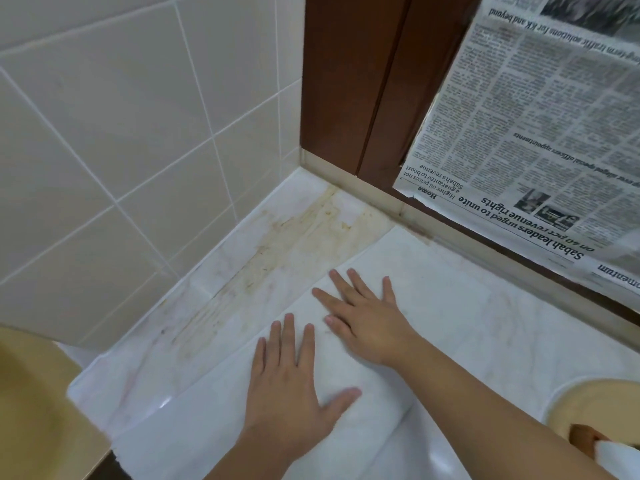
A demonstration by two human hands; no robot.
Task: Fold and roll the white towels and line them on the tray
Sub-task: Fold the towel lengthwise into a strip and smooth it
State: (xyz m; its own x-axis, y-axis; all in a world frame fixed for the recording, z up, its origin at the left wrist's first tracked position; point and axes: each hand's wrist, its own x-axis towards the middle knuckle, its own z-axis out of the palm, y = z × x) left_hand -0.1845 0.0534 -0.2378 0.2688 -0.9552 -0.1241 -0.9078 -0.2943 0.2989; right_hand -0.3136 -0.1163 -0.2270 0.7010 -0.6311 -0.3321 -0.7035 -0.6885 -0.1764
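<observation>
A white marble countertop [263,258], stained near the tiled corner, carries a long white terry towel [363,403] folded into a strip. The left hand [287,382] and right hand [363,317] press it flat with straight fingers, gripping nothing. Judging by this, folding is nearly done and rolling not yet begun. No tray is recognisable; a cream round basin [595,407] is cut off at the right edge.

You are seeing your own two bare forearms coming in from the bottom edge and lower right of the frame. No sleeve shows on either arm up to where the picture cuts them off. Your left hand [289,382], at lower centre, and your right hand [363,317], just above it, wear no gloves, rings, watch or bands. The fingernails are short and unpainted.
</observation>
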